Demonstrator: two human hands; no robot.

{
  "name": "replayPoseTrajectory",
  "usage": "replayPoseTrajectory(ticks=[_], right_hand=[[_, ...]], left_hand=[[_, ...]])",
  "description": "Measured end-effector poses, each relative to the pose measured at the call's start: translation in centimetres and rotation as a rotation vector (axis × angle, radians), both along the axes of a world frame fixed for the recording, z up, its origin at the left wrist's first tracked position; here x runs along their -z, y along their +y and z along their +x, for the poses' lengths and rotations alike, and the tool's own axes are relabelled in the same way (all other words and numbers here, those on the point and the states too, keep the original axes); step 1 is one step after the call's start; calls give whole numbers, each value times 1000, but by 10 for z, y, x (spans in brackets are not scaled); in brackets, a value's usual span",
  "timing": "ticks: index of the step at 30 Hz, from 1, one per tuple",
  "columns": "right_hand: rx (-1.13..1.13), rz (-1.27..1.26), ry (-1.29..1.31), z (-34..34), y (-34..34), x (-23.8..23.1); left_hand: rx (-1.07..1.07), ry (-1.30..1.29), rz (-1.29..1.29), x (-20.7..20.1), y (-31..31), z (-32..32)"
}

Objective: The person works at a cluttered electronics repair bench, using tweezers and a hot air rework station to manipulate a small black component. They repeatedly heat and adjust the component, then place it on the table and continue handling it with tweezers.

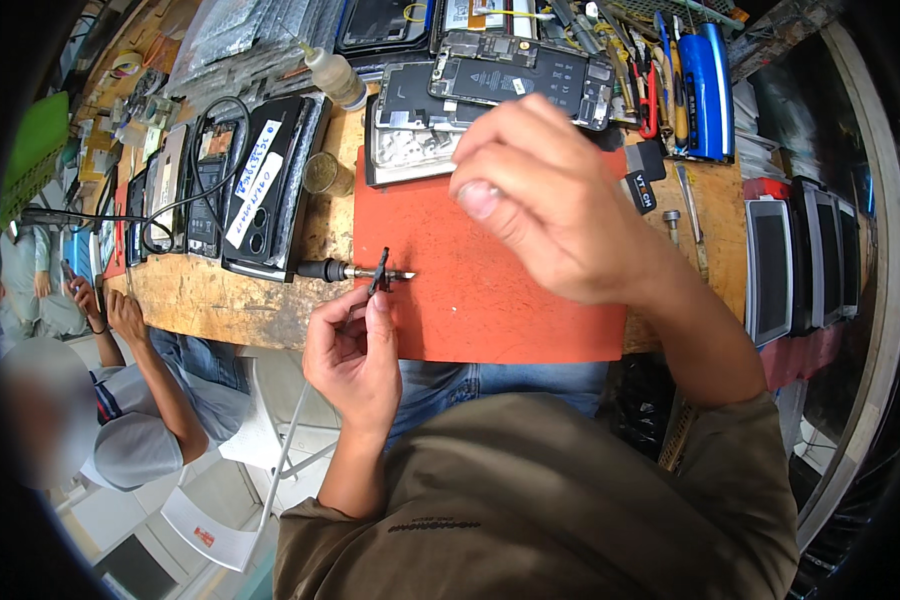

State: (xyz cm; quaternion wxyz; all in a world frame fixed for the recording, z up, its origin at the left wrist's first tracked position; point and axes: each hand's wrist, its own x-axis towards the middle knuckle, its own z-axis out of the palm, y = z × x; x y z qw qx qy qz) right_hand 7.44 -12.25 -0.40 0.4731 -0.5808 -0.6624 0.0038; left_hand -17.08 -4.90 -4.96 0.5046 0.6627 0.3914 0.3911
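Note:
My left hand (358, 345) pinches a small dark, thin part (379, 271) upright between thumb and fingertips, over the left edge of an orange-red mat (500, 325). Just behind it lies a soldering iron (327, 270) with a black handle, its metal tip reaching onto the mat. My right hand (550, 205) is raised over the mat's far right part, fingers curled and closed toward the thumb. Whatever it may hold is hidden. Beyond it, opened phones (510, 80) with black batteries lie on a white tray (410, 158).
A small round jar (327, 174) and a dropper bottle (335, 78) stand left of the mat. Phones with a cable (242, 140) lie further left. Pliers and tweezers (650, 95) fill the back right. Tablets (770, 270) stand at right. A co-worker (160, 420) sits at left.

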Motion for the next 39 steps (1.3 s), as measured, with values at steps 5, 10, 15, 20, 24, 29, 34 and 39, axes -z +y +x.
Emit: replayPoseTrajectory(ticks=[5, 10, 15, 20, 24, 29, 34, 39], right_hand=[[93, 29, 88, 13, -10, -15], [7, -35, 357, -3, -7, -3], [-27, -26, 288, -16, 4, 18], [-109, -218, 232, -15, 2, 23], [-100, -215, 327, -16, 0, 23], [-104, -200, 432, -19, 6, 29], [-95, -302, 485, -12, 5, 31], [-95, -300, 498, -10, 8, 30]], left_hand=[[48, 35, 64, 4, 0, 1], [55, 81, 92, 7, 1, 1], [63, 76, 119, 9, 2, 2], [58, 118, 257, 10, 4, 6], [60, 114, 272, 10, 4, 7], [51, 120, 289, 12, 4, 7], [42, 92, 253, 12, 3, 8], [39, 79, 216, 12, 3, 8]])
